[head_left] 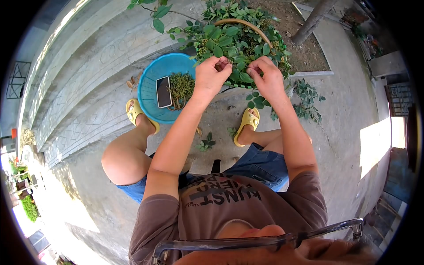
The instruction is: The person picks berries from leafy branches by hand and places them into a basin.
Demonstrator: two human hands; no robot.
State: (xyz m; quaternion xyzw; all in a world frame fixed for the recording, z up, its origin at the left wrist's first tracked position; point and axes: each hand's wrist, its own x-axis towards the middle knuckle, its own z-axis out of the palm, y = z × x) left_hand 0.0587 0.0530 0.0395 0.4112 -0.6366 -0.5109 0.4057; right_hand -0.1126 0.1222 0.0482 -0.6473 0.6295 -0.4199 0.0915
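A basket with a curved tan handle (240, 21) is heaped with green leafy branches (223, 39), which carry clusters of tiny green berries. My left hand (213, 76) is over the near left side of the heap, its fingers curled into a pinch; what lies between them is too small to name. Just across from it, my right hand (268, 79) pinches at a leafy branch with thumb and forefinger. Left of the basket, a blue plastic basin (149, 73) holds a pile of small green berry clusters (182, 87) and a phone (164, 92) with a dark screen.
Concrete steps (88, 66) rise on the left. Fallen leafy sprigs (308, 99) lie on the concrete right of the basket, another sprig (206, 142) between my feet in yellow sandals (247, 121). A tree trunk (313, 22) stands in a soil bed behind.
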